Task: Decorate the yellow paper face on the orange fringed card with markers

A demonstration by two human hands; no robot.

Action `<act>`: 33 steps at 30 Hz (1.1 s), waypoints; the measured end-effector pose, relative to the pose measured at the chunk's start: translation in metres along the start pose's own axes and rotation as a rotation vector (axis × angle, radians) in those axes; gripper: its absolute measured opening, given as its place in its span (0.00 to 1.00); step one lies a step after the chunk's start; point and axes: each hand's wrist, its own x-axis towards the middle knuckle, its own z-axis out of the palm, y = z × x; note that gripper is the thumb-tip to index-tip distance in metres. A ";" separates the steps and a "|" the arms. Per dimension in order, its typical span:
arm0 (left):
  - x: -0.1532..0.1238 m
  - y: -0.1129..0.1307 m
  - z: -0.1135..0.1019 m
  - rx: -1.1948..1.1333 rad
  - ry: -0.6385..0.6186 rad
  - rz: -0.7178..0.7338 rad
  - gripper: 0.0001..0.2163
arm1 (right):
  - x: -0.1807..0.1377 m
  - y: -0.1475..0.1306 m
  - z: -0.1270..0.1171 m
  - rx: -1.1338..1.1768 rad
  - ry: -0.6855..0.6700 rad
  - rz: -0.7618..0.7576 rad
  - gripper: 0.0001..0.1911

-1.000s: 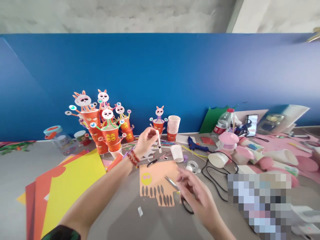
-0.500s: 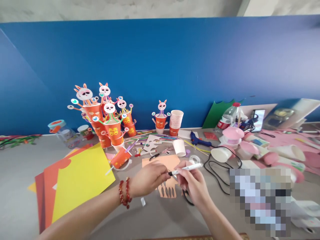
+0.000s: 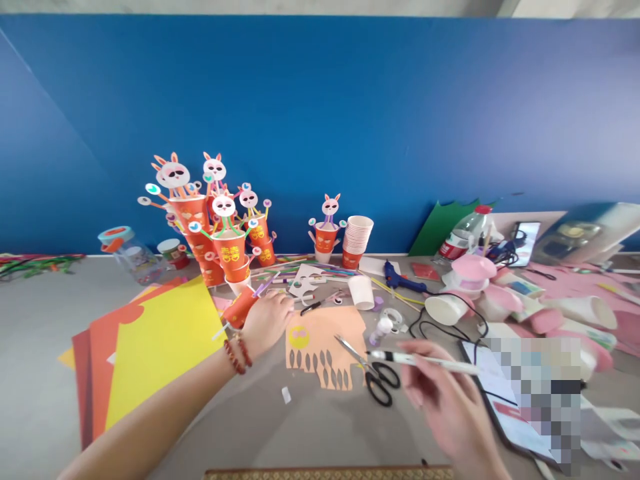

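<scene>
My right hand (image 3: 443,393) is closed on a white marker (image 3: 425,361). The marker lies nearly level, its black-tipped end pointing left over the scissors (image 3: 379,379). My left hand (image 3: 270,321), with beaded bracelets at the wrist, reaches forward beside a tipped red paper cup (image 3: 238,307). Its fingers stretch out toward the pens, with the fingertips partly hidden; I see nothing held in them. Between the hands lies an orange paper sheet (image 3: 320,333) with leaf-shaped cutouts and a round yellow patch (image 3: 299,337). A black pen (image 3: 311,308) rests at its top edge.
Stacked red cups with rabbit heads (image 3: 231,257) stand at left behind yellow paper (image 3: 165,347). Further back are a cup stack (image 3: 358,241) and a blue glue gun (image 3: 403,279) with a trailing black cord. White cups, pink pieces and a tablet (image 3: 493,400) crowd the right.
My hands have parted: the left moved up and left toward the pens, the right moved right and down with the marker. The scissors and yellow patch are now uncovered.
</scene>
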 end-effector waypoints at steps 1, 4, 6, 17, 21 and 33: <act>0.009 -0.002 0.003 0.019 0.022 -0.003 0.06 | -0.003 0.009 0.007 -0.013 -0.051 0.044 0.14; 0.012 -0.003 0.013 0.030 0.064 0.023 0.08 | -0.009 0.026 0.015 -0.093 -0.101 0.054 0.18; -0.003 -0.005 0.018 0.011 0.066 0.063 0.09 | -0.011 0.031 0.011 -0.178 -0.125 0.025 0.20; -0.071 -0.024 0.033 -0.103 -0.015 0.296 0.15 | 0.008 0.064 0.039 -0.289 -0.276 0.112 0.22; -0.069 -0.019 0.033 -0.119 -0.013 0.309 0.13 | 0.027 0.070 0.059 -0.256 -0.367 0.168 0.18; -0.069 -0.024 0.034 -0.219 -0.083 0.250 0.16 | 0.064 0.123 0.110 -0.372 -0.353 0.003 0.06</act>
